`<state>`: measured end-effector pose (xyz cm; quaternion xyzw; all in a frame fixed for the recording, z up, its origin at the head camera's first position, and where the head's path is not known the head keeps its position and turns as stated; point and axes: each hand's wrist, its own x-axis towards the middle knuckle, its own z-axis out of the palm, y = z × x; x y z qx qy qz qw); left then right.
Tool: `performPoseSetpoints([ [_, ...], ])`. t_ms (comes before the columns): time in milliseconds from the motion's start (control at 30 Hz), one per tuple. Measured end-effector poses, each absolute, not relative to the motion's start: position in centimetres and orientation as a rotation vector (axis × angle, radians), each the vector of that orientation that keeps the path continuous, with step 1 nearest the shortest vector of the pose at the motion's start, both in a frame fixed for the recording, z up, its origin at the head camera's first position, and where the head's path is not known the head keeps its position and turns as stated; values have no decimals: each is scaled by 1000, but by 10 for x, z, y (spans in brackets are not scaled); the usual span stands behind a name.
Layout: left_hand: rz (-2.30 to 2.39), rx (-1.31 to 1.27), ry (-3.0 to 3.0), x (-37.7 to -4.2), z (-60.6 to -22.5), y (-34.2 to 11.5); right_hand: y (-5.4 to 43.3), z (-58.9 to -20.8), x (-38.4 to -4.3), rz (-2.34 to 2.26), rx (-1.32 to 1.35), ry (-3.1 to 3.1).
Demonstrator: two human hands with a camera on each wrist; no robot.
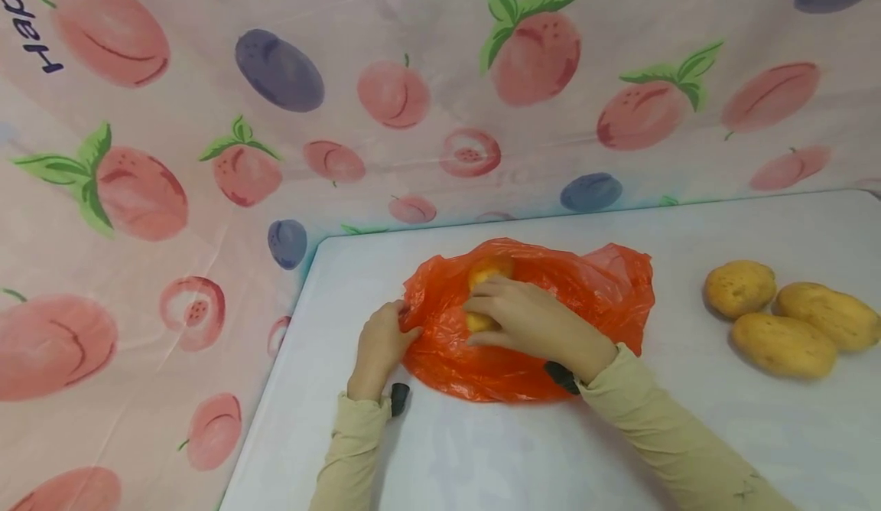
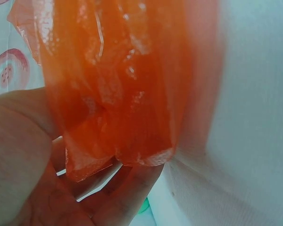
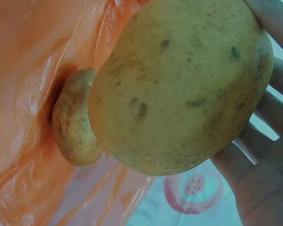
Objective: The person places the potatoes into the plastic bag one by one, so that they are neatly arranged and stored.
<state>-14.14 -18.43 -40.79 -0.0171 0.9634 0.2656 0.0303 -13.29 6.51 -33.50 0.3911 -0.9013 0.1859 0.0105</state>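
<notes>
An orange plastic bag lies spread and crumpled on the table. At its left edge is my left hand; the left wrist view shows thumb and fingers around the thin plastic. Over the bag, my right hand grips a large yellow, dark-spotted potato, fingers along one side of it. A second potato rests on the orange plastic just beyond the held one. From the head view, the right hand's fingers partly hide the held potato.
Three more potatoes lie in a group on the right of the white table: a rounder one, a long one and another in front. A fruit-printed cloth hangs behind and to the left of the table.
</notes>
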Motion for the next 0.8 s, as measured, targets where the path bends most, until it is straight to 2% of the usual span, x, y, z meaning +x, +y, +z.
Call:
performPoseSetpoints([
  [800, 815, -53, 2971, -142, -409, -185, 27, -353, -152, 568, 1353, -2785],
])
